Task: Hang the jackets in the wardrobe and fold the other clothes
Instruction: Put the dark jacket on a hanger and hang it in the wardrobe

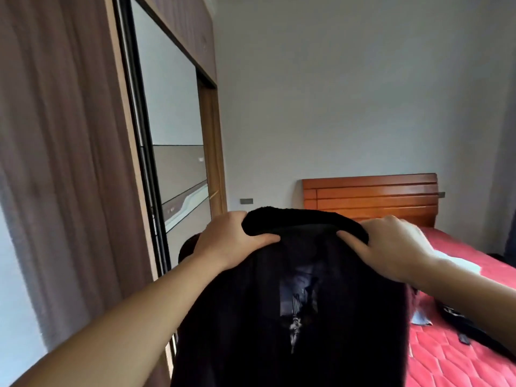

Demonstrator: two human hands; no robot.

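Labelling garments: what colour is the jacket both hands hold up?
Black, with a fuzzy black collar; the jacket shows best in the head view, the only one.

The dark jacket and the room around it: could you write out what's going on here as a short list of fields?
held item: dark jacket, hanging down, held up by its fuzzy collar
left hand: grips the collar's left end
right hand: grips the collar's right end
wardrobe: on the left, brown doors, mirrored panel
bed: on the right, red quilted cover, wooden headboard
on bed: white item and dark item, too blurred to name
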